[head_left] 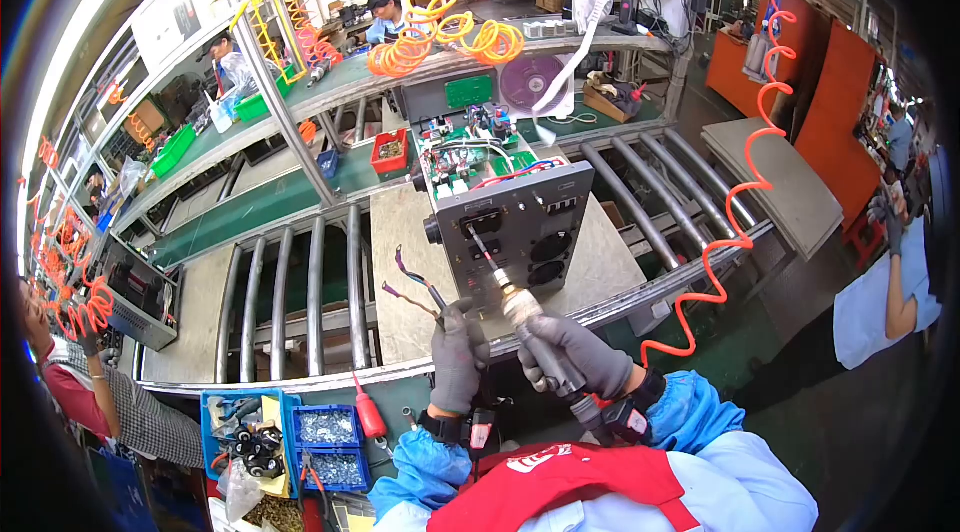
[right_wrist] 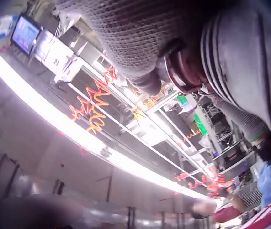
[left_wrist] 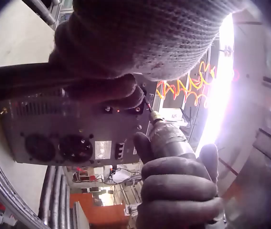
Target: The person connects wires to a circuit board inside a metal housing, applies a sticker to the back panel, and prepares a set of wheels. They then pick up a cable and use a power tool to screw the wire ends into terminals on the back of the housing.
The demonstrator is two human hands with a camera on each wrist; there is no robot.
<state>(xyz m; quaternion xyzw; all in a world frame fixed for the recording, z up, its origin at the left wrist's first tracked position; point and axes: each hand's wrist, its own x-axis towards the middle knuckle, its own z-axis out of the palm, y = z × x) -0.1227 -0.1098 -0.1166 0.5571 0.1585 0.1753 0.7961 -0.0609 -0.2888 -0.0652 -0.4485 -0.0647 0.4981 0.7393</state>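
Note:
In the head view, a grey electronics case [head_left: 515,207] with exposed circuit boards [head_left: 510,164] stands with its panel of sockets and fans towards me. My gloved right hand [head_left: 585,350] grips a power screwdriver [head_left: 522,310], its long bit reaching a dark socket on the panel's upper left. Just left of it, my gloved left hand [head_left: 458,360] holds a dark cable [head_left: 437,298] whose split wire ends point up and left. The left wrist view shows the thick cable [left_wrist: 16,83] passing under that hand, fingers close to the bit. The right wrist view shows mostly glove and tool handle.
The case stands on a board [head_left: 400,222] over metal rollers [head_left: 318,292]. Blue bins [head_left: 330,447] of screws and a red-handled tool [head_left: 368,412] lie at the front left. A coiled orange hose [head_left: 735,242] hangs on the right. Other people work around the line.

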